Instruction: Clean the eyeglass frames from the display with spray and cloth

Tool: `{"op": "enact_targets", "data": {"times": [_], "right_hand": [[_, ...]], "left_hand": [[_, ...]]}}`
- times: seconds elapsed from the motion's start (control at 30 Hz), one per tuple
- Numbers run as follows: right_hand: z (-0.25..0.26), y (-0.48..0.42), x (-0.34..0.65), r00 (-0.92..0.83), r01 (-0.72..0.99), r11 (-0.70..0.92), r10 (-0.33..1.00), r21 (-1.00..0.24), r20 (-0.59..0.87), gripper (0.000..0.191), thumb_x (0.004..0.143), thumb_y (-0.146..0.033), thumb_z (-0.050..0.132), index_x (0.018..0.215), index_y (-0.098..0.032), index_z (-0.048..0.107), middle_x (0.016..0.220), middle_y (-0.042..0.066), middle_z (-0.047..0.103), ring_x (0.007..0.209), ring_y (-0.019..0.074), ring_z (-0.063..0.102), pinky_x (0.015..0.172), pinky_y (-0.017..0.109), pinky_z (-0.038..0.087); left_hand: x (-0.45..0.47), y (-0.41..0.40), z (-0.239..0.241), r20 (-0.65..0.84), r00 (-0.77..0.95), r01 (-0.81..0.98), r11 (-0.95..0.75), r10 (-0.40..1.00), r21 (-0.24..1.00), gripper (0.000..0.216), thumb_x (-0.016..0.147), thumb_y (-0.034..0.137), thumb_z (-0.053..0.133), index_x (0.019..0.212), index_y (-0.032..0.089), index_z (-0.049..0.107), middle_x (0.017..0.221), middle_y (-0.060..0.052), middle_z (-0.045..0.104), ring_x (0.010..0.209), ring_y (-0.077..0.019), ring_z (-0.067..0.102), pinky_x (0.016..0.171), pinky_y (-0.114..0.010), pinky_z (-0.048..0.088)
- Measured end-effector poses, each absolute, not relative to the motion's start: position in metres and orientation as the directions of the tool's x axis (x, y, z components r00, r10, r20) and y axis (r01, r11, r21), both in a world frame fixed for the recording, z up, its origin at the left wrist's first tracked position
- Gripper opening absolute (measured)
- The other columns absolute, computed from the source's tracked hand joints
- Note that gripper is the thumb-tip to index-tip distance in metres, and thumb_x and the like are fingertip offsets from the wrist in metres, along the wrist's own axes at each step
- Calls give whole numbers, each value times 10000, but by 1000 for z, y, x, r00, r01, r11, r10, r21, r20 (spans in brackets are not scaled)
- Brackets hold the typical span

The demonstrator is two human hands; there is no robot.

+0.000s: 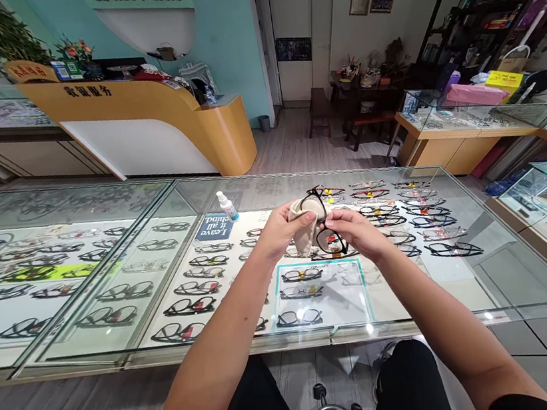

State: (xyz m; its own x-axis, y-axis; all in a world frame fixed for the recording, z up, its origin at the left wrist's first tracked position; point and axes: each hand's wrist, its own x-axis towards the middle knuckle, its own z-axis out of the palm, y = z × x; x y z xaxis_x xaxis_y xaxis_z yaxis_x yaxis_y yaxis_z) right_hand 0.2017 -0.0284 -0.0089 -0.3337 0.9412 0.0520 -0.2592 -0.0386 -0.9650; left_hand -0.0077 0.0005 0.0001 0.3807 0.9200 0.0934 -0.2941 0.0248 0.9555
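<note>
The dark-framed glasses (331,242), held over the glass counter (503,285), look light, rigid and easily scratched or bent; the rim or bridge seems the safest hold. The right hand (355,231) pinches the frame; the left hand (281,231) grasps a soft, limp cloth (303,233) around the far lens. Cloth and fingers hide that lens and the exact contact.
</note>
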Motion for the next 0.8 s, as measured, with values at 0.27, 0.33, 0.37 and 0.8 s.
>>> {"op": "enact_targets", "data": {"times": [0.27,0.33,0.37,0.8], "right_hand": [[-8,-29,200,-368,-156,101,917,-983,153,390,822,-610,915,813,-228,837,972,43,782,1003,227,649,1031,378,466],[-8,-30,200,-378,-153,101,913,-983,152,374,845,-603,899,852,-231,862,998,45,773,1004,222,641,1021,371,464],[-9,-30,200,-384,-157,93,911,-983,147,369,855,-601,891,868,-232,871,1013,47,771,1005,220,637,1017,367,461],[-5,-31,201,-498,-127,48,861,-991,106,366,866,-581,868,892,-216,878,1009,51,785,971,215,639,994,370,446]], "left_hand": [[-1,-4,1,163,344,-332,-43,925,942,574,631,491,1090,907,149,720,734,1,713,646,-115,655,621,-214,555],[1,-6,2,200,369,-323,-77,908,943,558,637,462,1090,886,157,695,717,3,706,650,-120,649,632,-220,553],[1,-7,2,210,366,-314,-92,907,945,560,632,457,1092,880,160,686,713,4,706,650,-124,649,632,-225,554],[8,-12,4,213,196,-223,-168,957,960,664,631,710,1016,725,198,605,587,11,643,469,-131,587,450,-247,447]]}}
